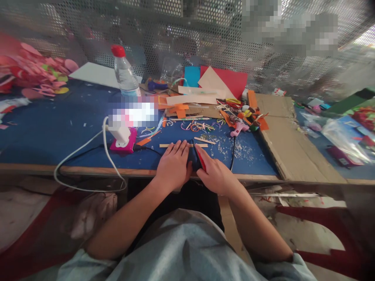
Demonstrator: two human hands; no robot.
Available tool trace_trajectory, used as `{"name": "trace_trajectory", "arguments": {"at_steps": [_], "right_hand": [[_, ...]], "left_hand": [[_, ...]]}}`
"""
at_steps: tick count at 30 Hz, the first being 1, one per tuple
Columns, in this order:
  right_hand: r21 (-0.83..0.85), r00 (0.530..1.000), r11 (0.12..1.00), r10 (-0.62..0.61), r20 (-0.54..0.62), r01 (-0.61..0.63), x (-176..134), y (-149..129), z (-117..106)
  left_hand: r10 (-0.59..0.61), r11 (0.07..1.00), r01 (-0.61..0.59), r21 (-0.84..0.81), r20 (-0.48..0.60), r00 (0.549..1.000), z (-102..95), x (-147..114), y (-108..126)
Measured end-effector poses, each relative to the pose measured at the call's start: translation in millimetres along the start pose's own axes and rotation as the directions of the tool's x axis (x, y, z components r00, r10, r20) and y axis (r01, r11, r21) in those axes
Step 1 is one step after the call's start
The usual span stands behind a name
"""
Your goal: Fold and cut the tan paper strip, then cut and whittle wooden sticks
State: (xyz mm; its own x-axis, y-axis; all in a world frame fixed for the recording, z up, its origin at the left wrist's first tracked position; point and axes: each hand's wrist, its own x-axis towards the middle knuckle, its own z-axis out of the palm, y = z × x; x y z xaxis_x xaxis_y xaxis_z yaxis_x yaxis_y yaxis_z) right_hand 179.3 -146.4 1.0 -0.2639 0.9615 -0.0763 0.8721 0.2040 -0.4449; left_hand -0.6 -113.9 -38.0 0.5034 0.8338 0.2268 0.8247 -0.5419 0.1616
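Note:
Thin wooden sticks (202, 145) lie side by side near the table's front edge. My left hand (173, 166) rests palm down over them, its fingers stretched out flat and pressing them to the tabletop. Closed in my right hand (216, 175) is a red and black knife (201, 158), probably a utility knife; its index finger runs along the top. The dark blade end meets the sticks just right of my left fingertips. My grip hides part of the handle. Another short stick (204, 140) lies just behind, beside pale shavings (241, 150).
A magenta power strip (123, 145) with a white plug and looping cable (84, 190) stands left, near a red-capped bottle (125, 74). A pink glue gun (240, 128), paper scraps and a cardboard sheet (281, 136) lie right. Pink cutouts (41, 68) pile far left.

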Motion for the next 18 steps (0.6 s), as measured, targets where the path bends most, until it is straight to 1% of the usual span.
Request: {"name": "trace_trajectory", "arguments": {"at_steps": [5, 11, 15, 18], "right_hand": [[0.005, 1.0, 1.0, -0.018, 0.025, 0.018, -4, -2, 0], [-0.092, 0.998, 0.995, 0.031, 0.061, -0.025, -14, -9, 4], [-0.082, 0.998, 0.996, 0.026, 0.05, -0.022, -26, -8, 13], [-0.066, 1.0, 0.998, -0.012, 0.008, 0.013, -34, -4, 21]], "left_hand": [[-0.006, 1.0, 0.006, -0.008, 0.004, 1.0, -0.3, 0, 0], [-0.006, 1.0, 0.006, -0.01, -0.009, 1.0, -1.0, 0, 1], [-0.011, 1.0, 0.011, -0.016, 0.011, 1.0, -1.5, 1, 1], [-0.011, 1.0, 0.011, -0.017, 0.008, 1.0, -0.6, 1, 1]]}}
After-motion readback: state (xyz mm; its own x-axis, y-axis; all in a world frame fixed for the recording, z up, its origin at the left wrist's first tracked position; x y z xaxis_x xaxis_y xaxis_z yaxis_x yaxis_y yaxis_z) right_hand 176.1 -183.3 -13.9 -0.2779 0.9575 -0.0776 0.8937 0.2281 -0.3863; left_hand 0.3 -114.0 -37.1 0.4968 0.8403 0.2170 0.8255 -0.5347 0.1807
